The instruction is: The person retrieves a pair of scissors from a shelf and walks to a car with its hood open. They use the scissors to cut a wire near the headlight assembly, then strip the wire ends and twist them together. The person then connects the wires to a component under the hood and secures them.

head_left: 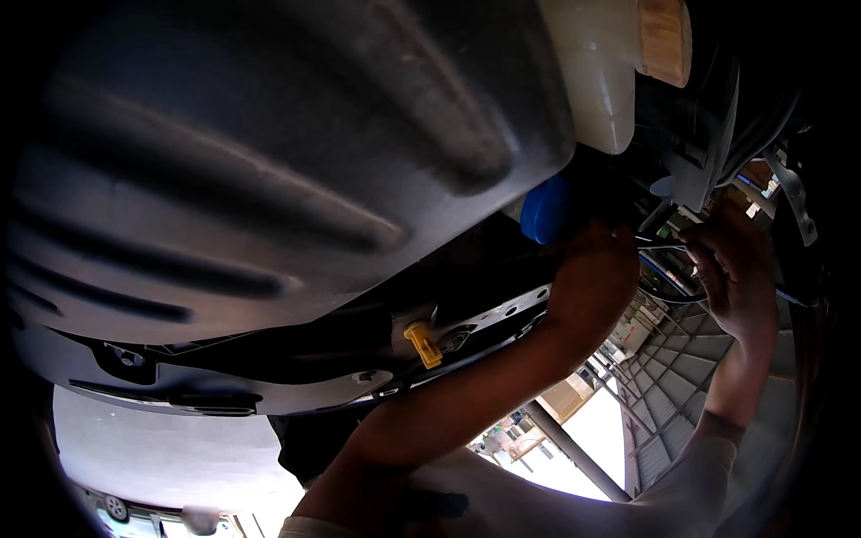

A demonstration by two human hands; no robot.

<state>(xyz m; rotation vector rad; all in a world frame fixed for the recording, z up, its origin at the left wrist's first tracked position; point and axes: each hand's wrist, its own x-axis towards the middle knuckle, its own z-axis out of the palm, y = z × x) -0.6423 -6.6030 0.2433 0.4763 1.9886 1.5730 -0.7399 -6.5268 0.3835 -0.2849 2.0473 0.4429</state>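
Note:
My right hand is raised among dark hoses, its thumb and fingertips closed on a thin dark cable. That cable runs across to my left hand, whose fingers are bent around its other visible end, partly lost in shadow. Just beside the left hand sits a round blue cap. Above it hangs a whitish translucent reservoir with an orange-brown cap. What lies behind my fingers is too dark to make out.
A large ribbed dark panel fills the upper left. Below it are a yellow plastic handle and a metal strip with holes. A metal bracket and black hoses crowd the right side. Roof beams and a parked car show beyond.

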